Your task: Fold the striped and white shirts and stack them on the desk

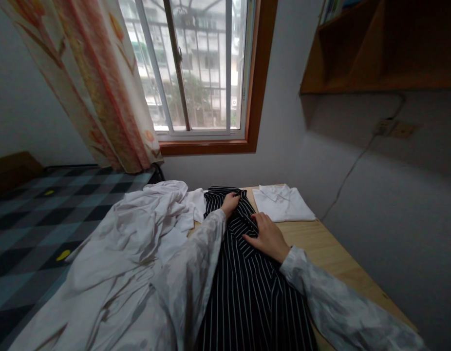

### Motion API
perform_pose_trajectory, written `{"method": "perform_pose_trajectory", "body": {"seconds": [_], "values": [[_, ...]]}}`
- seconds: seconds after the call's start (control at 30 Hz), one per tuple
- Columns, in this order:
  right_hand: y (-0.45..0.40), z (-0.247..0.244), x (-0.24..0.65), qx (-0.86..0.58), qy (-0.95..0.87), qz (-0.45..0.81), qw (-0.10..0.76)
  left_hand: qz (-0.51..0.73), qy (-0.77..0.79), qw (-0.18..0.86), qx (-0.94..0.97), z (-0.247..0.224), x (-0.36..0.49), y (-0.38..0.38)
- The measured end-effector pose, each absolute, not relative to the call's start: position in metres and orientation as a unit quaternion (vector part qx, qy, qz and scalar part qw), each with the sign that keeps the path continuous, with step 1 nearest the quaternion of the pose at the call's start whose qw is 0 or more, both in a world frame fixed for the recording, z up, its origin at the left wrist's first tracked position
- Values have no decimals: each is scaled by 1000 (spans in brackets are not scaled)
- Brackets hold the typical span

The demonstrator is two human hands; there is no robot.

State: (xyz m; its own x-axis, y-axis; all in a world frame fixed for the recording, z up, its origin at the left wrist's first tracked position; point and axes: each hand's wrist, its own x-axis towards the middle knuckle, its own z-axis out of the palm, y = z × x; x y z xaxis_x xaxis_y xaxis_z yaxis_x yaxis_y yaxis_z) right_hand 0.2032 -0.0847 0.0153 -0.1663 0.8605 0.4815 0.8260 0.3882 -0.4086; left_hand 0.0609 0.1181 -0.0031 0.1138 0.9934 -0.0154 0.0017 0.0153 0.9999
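Observation:
A black shirt with white stripes point(254, 287) lies lengthwise on the wooden table point(331, 243), its collar end toward the window. My left hand point(231, 204) is closed on the striped shirt near the collar, pinching the cloth. My right hand point(267, 235) rests over the right side of the same shirt, thumb and fingers apart, touching the fabric. Part of the shirt's left edge is hidden behind my left sleeve. To the right of the collar lies a folded white shirt point(287, 204).
A loose heap of white clothes point(138, 234) spreads along the left of the table. Beyond it is a bed with a checked cover point(24, 229). A window point(203, 73) and a patterned curtain point(90, 73) are ahead. A wooden shelf point(342, 63) hangs at right above a cable point(347, 180).

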Motion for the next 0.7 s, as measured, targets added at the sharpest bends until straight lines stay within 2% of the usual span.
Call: {"method": "perform_pose_trajectory", "body": {"seconds": [0.1,0.2,0.3,0.43,0.57,0.7], "values": [[-110,16,201,-599,-753,0,273,466,494,560,476,1,62,128],[-122,14,199,-615,-747,68,245,458,512,583,434,4,62,132],[-122,13,195,-586,-727,187,306,435,527,609,403,10,60,132],[-124,13,194,-480,-697,343,407,400,509,646,404,21,53,120],[-137,12,206,-483,-732,243,414,392,507,632,436,26,34,96],[-156,10,218,-544,-751,131,351,340,564,550,514,24,12,72]]}}
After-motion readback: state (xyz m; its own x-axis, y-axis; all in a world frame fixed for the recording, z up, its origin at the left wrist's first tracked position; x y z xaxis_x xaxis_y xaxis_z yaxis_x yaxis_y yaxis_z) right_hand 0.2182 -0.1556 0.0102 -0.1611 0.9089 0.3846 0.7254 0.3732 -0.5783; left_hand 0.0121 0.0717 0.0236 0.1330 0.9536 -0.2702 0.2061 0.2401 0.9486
